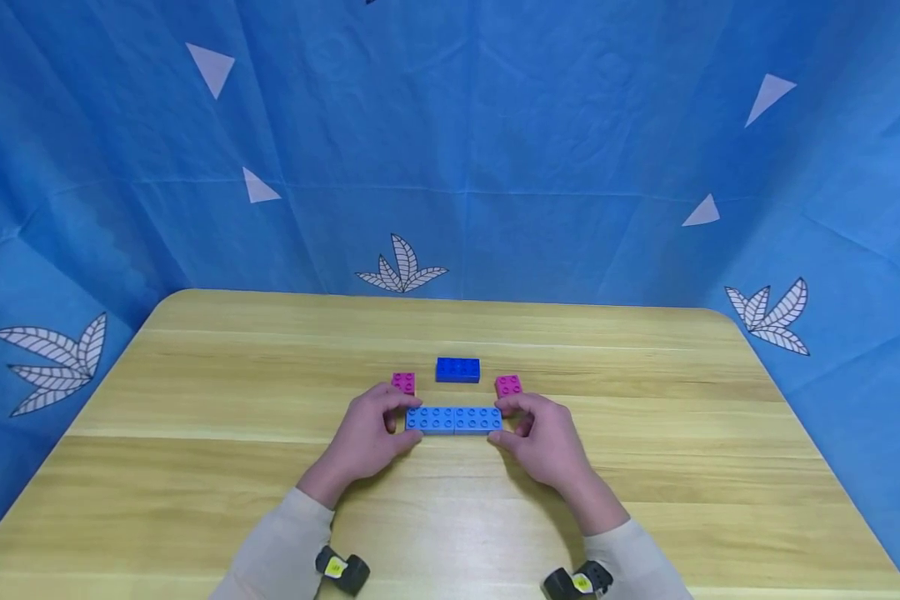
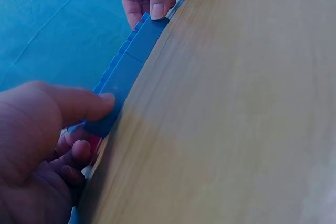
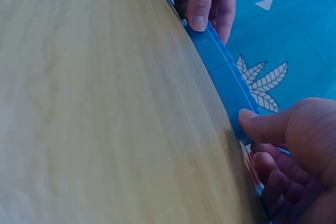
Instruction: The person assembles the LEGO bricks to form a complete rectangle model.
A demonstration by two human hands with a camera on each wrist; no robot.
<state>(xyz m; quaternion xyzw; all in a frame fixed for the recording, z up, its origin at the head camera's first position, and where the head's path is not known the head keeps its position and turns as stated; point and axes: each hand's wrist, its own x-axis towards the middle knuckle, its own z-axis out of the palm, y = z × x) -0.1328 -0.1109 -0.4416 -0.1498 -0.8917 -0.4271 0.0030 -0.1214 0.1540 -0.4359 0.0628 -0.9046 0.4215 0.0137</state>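
Observation:
Two light blue toy building bricks stand end to end on the table, a thin seam between them. My left hand (image 1: 369, 429) pinches the left brick (image 1: 431, 421) at its outer end, thumb on the near side and index finger on the far side. At the opposite end my right hand (image 1: 546, 437) pinches the right brick (image 1: 477, 421) the same way. In the left wrist view the thumb (image 2: 105, 106) presses the brick's smooth side. Just beyond the hands lie two small pink bricks, one at the left (image 1: 403, 382) and one at the right (image 1: 508, 386), each partly hidden by fingers.
A dark blue brick (image 1: 457, 370) lies farther back, between the pink ones. The wooden table (image 1: 195, 375) has rounded far corners. Behind it hangs a blue cloth (image 1: 465, 150) with white triangles and leaf prints. A small black camera is strapped on each sleeved wrist.

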